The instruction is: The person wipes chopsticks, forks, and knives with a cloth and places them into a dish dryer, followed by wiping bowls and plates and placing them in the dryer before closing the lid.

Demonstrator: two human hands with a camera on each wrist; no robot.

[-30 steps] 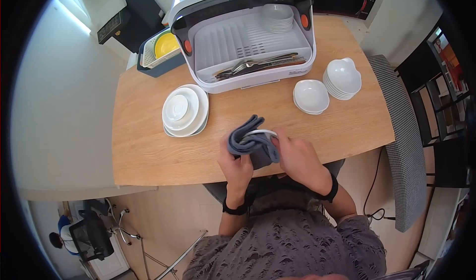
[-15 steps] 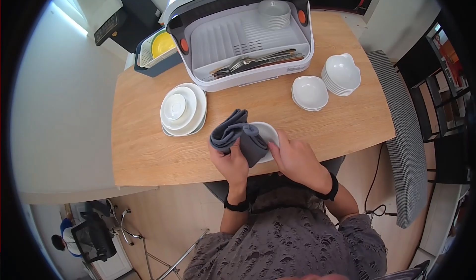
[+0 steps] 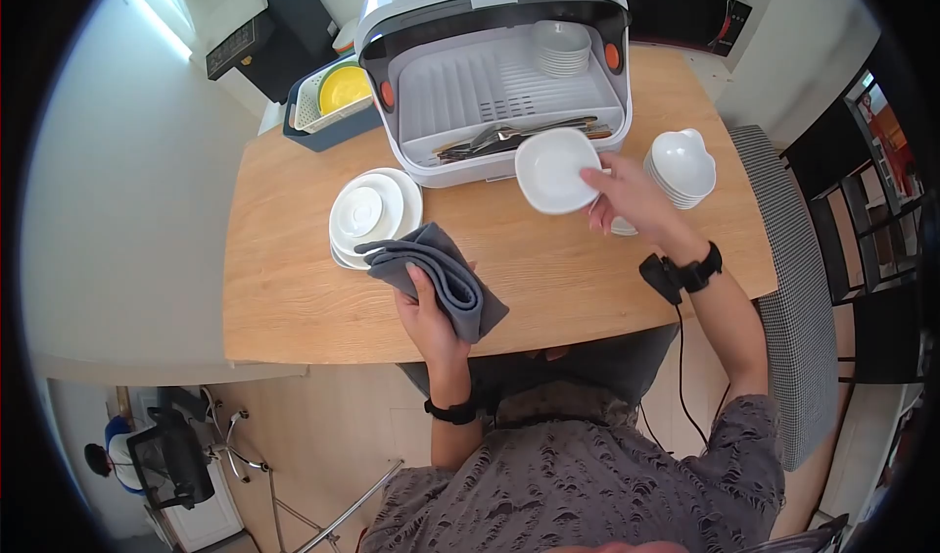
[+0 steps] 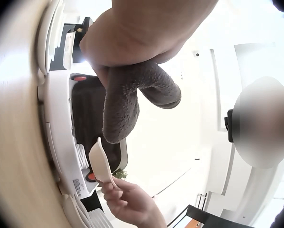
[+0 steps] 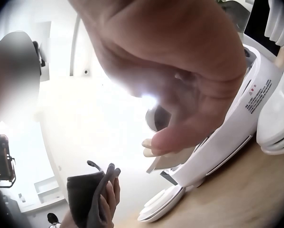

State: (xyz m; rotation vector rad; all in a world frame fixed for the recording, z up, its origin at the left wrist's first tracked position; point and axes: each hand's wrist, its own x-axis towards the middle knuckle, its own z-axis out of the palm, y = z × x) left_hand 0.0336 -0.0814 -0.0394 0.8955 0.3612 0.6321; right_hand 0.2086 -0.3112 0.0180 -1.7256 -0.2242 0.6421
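Note:
My left hand (image 3: pixel 434 326) grips a folded grey-blue cloth (image 3: pixel 438 277) over the front of the table, thumb laid on top of it. Up near the drying cabinet's front, my right hand (image 3: pixel 636 198) pinches a white squarish bowl (image 3: pixel 556 171) by its right edge. In the left wrist view the same bowl (image 4: pixel 100 161) is tilted on its side, with the right hand (image 4: pixel 132 202) below it. From the right wrist, the cloth (image 5: pixel 87 194) shows at lower left, while the bowl is mostly hidden behind the fingers.
A white cabinet (image 3: pixel 490 168) stands open at the back, with small bowls (image 3: pixel 561 48) and cutlery (image 3: pixel 509 137) inside. Stacked plates (image 3: pixel 406 189) sit at left. At right are stacked bowls (image 3: pixel 683 164). A basin (image 3: pixel 333 134) with a yellow bowl (image 3: pixel 346 89) is at back left.
The right hand has carried the bowl away from the cloth, forward and right, toward the cabinet. The left hand keeps the cloth, now off the bowl and turned flatter, a little to the left.

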